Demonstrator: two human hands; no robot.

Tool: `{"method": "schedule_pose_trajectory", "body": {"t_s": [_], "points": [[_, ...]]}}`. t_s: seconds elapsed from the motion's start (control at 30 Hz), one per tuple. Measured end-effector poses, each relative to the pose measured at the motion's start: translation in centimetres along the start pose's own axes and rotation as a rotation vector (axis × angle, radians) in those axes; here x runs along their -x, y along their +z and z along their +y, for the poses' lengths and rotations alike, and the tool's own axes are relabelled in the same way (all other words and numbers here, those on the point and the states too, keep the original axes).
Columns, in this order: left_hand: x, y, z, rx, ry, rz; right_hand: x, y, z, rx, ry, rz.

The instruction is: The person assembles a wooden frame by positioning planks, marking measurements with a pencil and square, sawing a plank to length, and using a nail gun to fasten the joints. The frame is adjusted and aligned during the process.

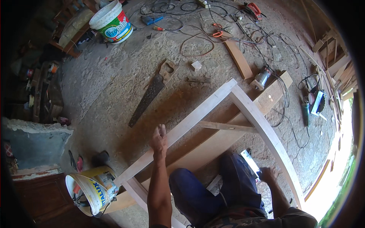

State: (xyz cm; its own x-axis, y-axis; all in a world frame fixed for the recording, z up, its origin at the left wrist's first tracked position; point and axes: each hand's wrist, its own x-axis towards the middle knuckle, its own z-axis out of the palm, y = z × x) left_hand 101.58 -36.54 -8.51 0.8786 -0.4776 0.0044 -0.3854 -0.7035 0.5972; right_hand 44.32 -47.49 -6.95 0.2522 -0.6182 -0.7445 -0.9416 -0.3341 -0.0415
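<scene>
A pale wooden frame (197,114) with straight and curved bars stands slanted before me, around my legs. My left hand (159,140) is closed over its long far rail, the fingers reaching past the far edge. Low on the right, inside the curved bar (272,135), my right hand (268,175) is closed around the dark handle of a try square (249,162). The square's bright metal blade points up and left, beside my right knee. Part of that handle is hidden by my fingers. A thin crosspiece (228,126) joins the frame near its far corner.
A wide board (205,152) lies beneath the frame. Beyond it are a handsaw (152,91), a wood block (196,65), a power tool (261,78) and tangled cords (197,41). Buckets (110,24) stand far left and near left; a grinder (306,112) lies right.
</scene>
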Motion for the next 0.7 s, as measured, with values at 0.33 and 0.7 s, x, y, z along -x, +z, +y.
{"method": "schedule_pose_trajectory", "body": {"t_s": [0.33,0.7], "points": [[-2.8,4.8,10.6,-0.343,-0.056,-0.495,-22.5,-25.2,-19.1,-0.303,-0.117,0.504],[-2.0,5.8,9.2,-0.364,-0.080,-0.445,-24.6,-24.0,-18.5,-0.263,-0.095,0.427]]}}
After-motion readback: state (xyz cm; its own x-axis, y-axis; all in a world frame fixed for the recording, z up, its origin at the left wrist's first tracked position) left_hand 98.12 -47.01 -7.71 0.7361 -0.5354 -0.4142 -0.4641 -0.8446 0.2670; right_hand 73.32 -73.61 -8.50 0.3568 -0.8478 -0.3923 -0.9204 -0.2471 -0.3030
